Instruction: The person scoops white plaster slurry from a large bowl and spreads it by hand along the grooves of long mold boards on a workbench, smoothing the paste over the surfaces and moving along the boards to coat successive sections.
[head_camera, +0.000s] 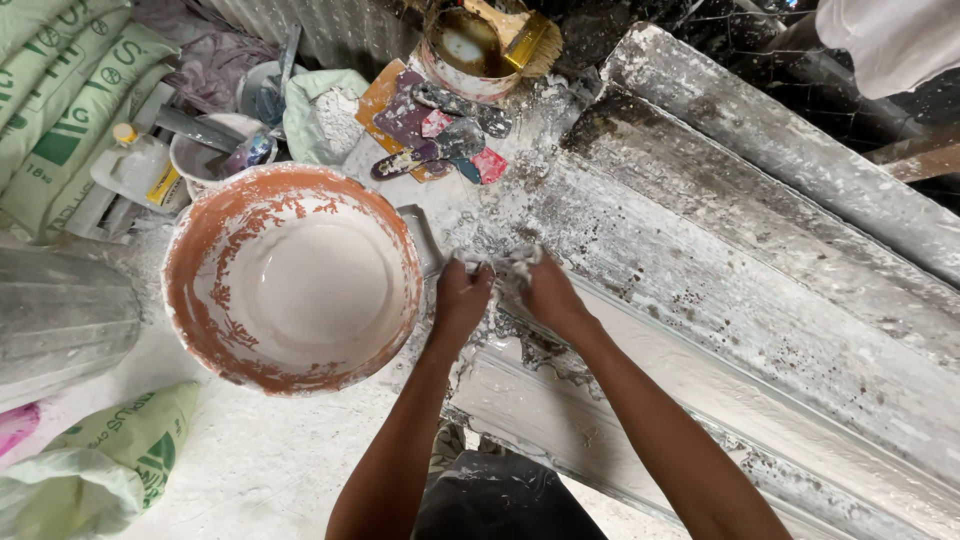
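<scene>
My left hand (462, 296) and right hand (548, 292) both pinch a plaster-soaked cloth (508, 268) on the long mould (760, 330); orange basin (292, 278) sits just left.

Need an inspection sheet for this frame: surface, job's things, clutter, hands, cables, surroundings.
Surface: long mould, plaster-crusted and speckled.
Job's things: wet white wad pressed on the mould's near end; orange basin of white mix beside it.
Clutter: scrapers, tin with brush, small bowl, bottle.
Hands: left hand and right hand both grip the wad.
Cables: nothing seen.
Surroundings: green sacks, dusty floor.
</scene>
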